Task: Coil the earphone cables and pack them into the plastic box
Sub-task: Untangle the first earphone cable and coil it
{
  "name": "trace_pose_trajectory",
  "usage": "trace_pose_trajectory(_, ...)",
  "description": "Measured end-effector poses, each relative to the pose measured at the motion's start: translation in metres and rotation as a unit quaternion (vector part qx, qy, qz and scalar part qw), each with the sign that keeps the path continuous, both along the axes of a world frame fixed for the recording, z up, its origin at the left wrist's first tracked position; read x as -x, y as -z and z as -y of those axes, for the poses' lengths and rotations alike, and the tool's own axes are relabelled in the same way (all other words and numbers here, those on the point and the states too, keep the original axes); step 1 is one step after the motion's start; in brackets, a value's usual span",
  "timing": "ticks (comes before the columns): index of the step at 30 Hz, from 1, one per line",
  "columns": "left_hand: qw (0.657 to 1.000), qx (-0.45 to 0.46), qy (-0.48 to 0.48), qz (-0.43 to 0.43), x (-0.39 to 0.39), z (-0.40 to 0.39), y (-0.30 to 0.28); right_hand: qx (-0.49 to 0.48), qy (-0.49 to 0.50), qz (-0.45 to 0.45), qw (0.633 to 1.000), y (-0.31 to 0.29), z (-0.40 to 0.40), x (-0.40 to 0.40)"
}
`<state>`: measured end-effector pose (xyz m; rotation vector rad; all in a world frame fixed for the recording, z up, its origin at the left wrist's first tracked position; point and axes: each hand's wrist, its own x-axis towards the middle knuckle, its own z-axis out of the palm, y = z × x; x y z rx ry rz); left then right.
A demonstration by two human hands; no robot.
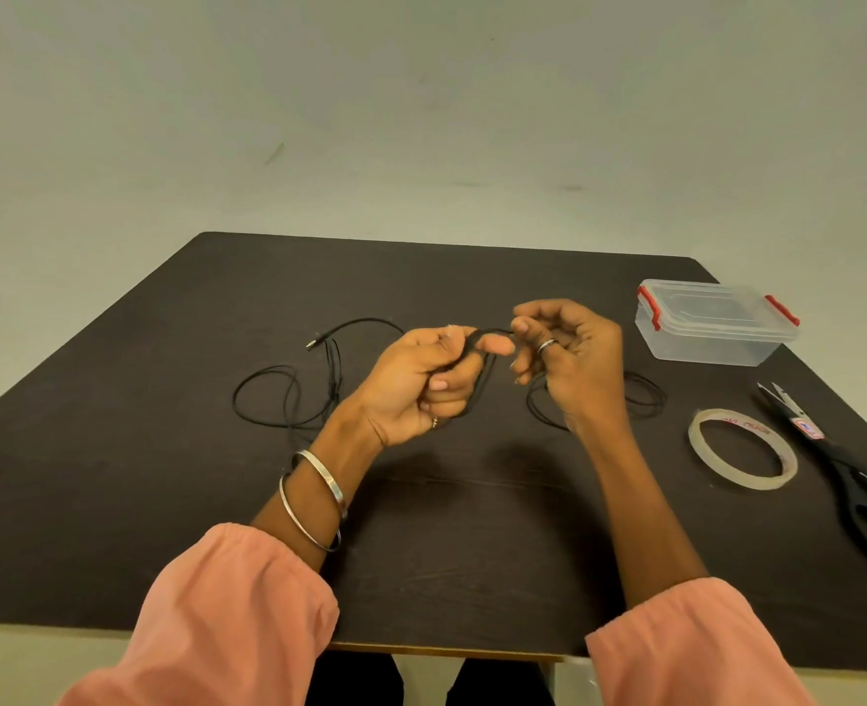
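Coiling: two hands [421, 384], one cable [484, 372]

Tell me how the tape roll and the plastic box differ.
The tape roll is a flat, pale open ring; the plastic box is a clear rectangular tub with red clips. The tape roll lies nearer the person, beside the scissors; the plastic box sits farther back, lid on. Both rest untouched on the dark table, right of the hands.

Tape roll [742, 448] and scissors [851, 476] before plastic box [716, 322] (lid shut).
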<state>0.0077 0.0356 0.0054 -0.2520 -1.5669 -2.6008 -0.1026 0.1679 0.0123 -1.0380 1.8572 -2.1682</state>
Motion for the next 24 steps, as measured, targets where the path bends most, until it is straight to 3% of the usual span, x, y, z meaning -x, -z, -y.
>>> trace_pose_trajectory(4,0.989,-0.123,-0.067,-0.045,0.000,0.010,-0.006,-0.111,-0.061,-0.003,0.992,0.012,0.010,-0.005)
trace_pose_trajectory(7,0.972,-0.175,-0.138,-0.070,-0.001,0.021,-0.010,-0.229,-0.078,-0.141,0.960,0.018,0.013,-0.009)
trace_pose_trajectory(9,0.962,-0.171,-0.201,-0.063,-0.001,0.025,-0.009,-0.333,-0.091,-0.280,0.896,0.022,0.016,-0.013)
trace_pose_trajectory(11,0.953,-0.139,-0.266,-0.029,0.000,0.025,-0.008,-0.389,-0.100,-0.359,0.843,0.023,0.017,-0.018)
trace_pose_trajectory(15,0.937,-0.066,-0.343,0.029,0.005,0.024,-0.003,-0.391,-0.081,-0.448,0.800,0.018,0.014,-0.023)
trace_pose_trajectory(19,0.919,0.080,-0.385,0.040,0.009,0.021,0.004,-0.323,-0.069,-0.462,0.823,0.017,0.011,-0.021)
trace_pose_trajectory(24,0.901,0.275,-0.332,0.059,0.010,0.010,0.009,-0.222,-0.029,-0.389,0.894,0.009,0.005,-0.017)
